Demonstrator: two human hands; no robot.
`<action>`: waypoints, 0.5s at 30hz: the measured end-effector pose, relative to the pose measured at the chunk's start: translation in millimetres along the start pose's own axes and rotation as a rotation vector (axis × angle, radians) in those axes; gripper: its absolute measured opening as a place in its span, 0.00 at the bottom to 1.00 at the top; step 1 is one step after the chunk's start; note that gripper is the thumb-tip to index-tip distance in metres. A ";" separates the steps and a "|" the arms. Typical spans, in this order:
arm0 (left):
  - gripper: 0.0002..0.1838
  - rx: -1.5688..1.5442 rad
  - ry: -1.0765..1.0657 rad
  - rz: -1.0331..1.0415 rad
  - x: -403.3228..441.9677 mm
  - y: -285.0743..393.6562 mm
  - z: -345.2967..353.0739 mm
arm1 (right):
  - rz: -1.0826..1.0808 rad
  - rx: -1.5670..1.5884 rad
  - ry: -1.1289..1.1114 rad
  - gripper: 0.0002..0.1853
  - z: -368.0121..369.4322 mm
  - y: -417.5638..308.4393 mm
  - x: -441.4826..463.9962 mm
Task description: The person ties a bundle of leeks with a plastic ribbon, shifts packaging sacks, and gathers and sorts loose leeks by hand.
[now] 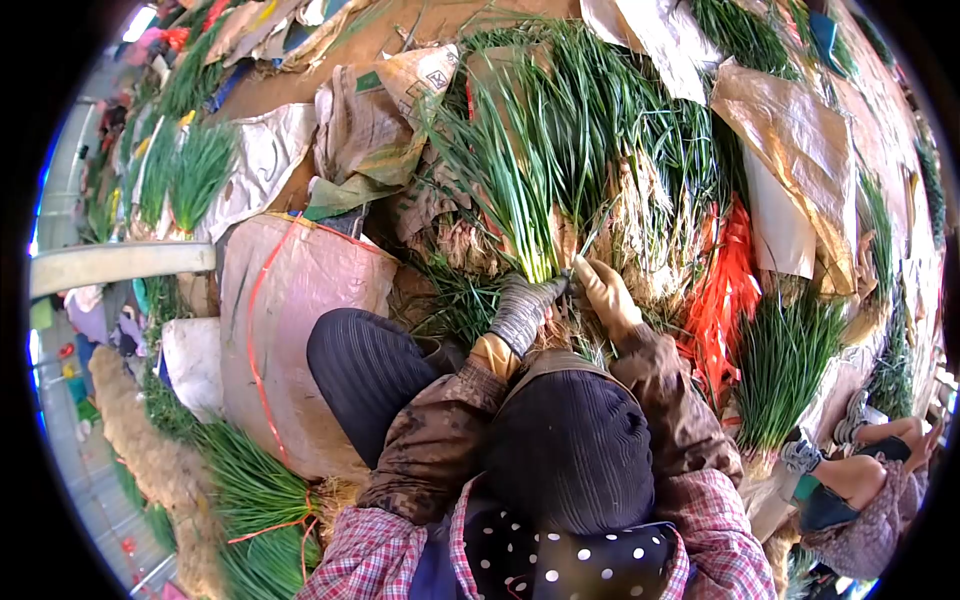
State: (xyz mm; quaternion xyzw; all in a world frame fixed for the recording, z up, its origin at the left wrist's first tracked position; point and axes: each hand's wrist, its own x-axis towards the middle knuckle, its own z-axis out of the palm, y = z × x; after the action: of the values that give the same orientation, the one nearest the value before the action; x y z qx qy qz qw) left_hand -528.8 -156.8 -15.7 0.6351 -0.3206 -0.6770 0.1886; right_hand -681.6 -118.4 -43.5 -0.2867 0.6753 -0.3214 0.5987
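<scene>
A bunch of long green leafy stalks (530, 215) is held by my gloved left hand (525, 305), whose fingers wrap round its pale lower end. Right beside it, my gloved right hand (605, 290) has its fingers pressed together at the base of the stalks; whatever they pinch is too small to make out. Beyond my hands lies a large heap of the same green stalks (600, 110), with pale, dry roots (640, 215) showing at its near side. The roots of the held bunch are mostly hidden below my hands.
Red plastic strips (725, 290) hang at the right of the heap. Beside my left knee (365, 370) is a pinkish sack (300, 320). Tied green bunches (255, 490) lie at lower left, another bunch (790, 360) at right. Another person's legs (850, 475) show at lower right.
</scene>
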 end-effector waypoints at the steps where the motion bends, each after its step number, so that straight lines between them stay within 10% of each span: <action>1: 0.10 -0.023 -0.014 0.024 -2.9 -1.2 -0.5 | -0.043 0.108 0.023 0.29 8.8 -16.0 -0.5; 4: 0.09 -0.249 -0.022 0.021 -12.6 -0.6 4.2 | 0.111 0.417 0.021 0.10 22.2 -15.3 8.7; 8: 0.09 -0.126 0.078 -0.042 -17.7 -4.7 -3.4 | -0.278 -0.629 0.313 0.09 22.6 47.3 7.2; 15: 0.15 0.062 0.141 -0.053 -14.2 -3.5 -18.1 | 0.129 -1.276 -0.303 0.25 7.2 52.2 7.4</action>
State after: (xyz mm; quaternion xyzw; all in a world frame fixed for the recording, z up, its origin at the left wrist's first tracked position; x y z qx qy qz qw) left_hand -508.8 -148.4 -7.4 0.6949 -0.3102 -0.6253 0.1729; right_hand -675.4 -91.9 -89.3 -0.5865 0.6573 0.2225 0.4176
